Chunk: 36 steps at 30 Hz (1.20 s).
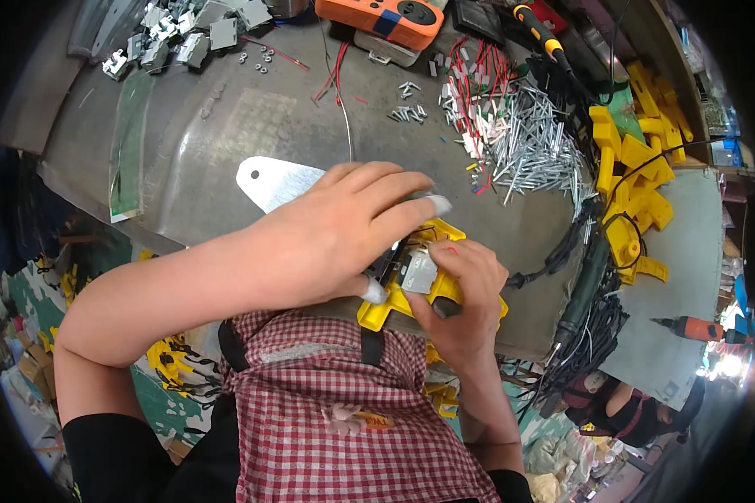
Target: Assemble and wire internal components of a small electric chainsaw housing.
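- Plastic, yellow, moulded housing [392, 310], probably light and stiff; my right hand [460, 293] clasps its edge.
- My left hand [344, 230] presses the small grey metal part [418, 272], fingers curled.

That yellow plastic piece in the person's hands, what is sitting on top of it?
A small grey metal part sits on the yellow plastic piece, with thin dark wires beside it. The left hand lies over the upper side and the right hand grips the lower edge, hiding the rest.

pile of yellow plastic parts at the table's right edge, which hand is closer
Right. The right hand holds the yellow housing toward the pile of yellow plastic parts; the left hand lies farther away.
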Tool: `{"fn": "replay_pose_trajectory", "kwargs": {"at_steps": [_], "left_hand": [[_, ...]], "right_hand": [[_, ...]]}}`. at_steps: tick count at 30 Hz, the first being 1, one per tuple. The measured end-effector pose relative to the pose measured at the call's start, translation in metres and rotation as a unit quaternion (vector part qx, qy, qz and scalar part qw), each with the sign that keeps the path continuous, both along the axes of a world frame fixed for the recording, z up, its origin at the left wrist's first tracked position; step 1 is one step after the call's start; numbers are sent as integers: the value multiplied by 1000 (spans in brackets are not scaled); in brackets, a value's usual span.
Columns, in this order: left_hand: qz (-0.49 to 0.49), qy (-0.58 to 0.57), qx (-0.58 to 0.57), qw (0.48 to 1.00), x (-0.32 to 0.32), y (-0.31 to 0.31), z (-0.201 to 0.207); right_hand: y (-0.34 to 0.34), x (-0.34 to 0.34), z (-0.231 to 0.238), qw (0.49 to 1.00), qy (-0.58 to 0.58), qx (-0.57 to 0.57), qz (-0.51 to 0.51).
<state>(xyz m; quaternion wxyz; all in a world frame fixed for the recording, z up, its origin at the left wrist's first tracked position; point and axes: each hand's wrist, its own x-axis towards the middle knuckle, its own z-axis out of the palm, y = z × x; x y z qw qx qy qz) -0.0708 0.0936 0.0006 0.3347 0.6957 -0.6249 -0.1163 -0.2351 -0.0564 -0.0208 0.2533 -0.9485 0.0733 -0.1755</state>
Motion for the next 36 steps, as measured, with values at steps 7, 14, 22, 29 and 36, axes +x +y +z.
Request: {"fn": "replay_pose_trajectory", "kwargs": {"at_steps": [7,14,22,29,36], "left_hand": [[-48,-40,40,997,8,1,-22],[-42,-72,-10,996,4,4,-30],[-4,-89,-29,996,-16,14,-11],[8,-41,3,999,-21,16,2],[39,32,118,992,-20,13,18]], "right_hand": [[-5,-2,9,1000,19,-5,17],[-1,5,18,995,73,-56,32],[-6,3,42,987,118,-72,80],[-8,-2,34,990,102,-34,89],[-12,-5,46,979,135,-74,131]]}}
